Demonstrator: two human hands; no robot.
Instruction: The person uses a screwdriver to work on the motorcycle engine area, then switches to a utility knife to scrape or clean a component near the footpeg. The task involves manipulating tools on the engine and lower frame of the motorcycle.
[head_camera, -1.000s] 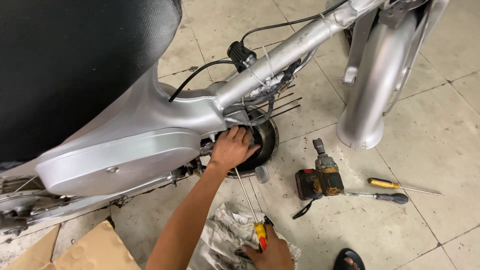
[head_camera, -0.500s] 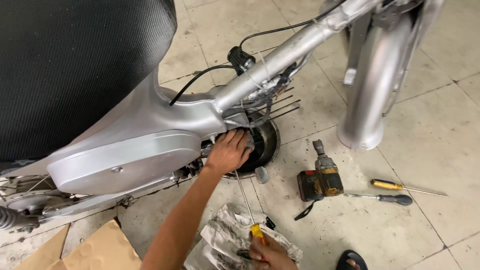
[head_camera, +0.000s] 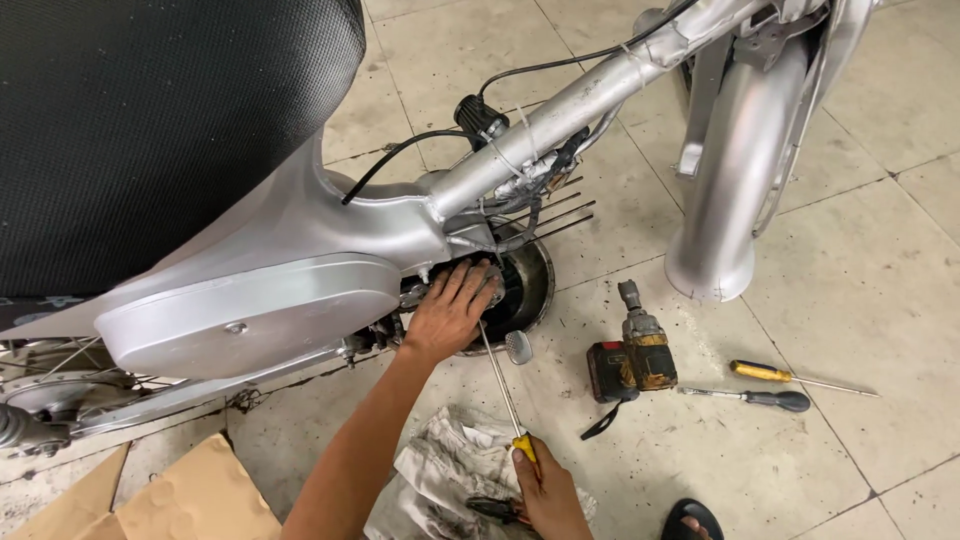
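My left hand (head_camera: 450, 312) rests flat, fingers spread, on the dark round engine cover (head_camera: 528, 285) low on a silver motorcycle frame (head_camera: 300, 240). At the bottom edge my right hand (head_camera: 548, 500) grips the yellow handle of a long screwdriver (head_camera: 500, 385). Its thin shaft runs up to the cover, and the tip is just under my left fingers. A black textured seat (head_camera: 150, 120) fills the upper left.
A cordless drill (head_camera: 635, 355) lies on the tiled floor to the right, with a yellow-handled screwdriver (head_camera: 770, 373) and a black-handled one (head_camera: 775, 401) beyond it. A dirty rag (head_camera: 450, 465) and cardboard (head_camera: 190, 495) lie near me. The silver front fender (head_camera: 735, 170) stands at upper right.
My left hand stays on the engine cover. My right hand with the screwdriver has shifted slightly, and the view has drifted a little.
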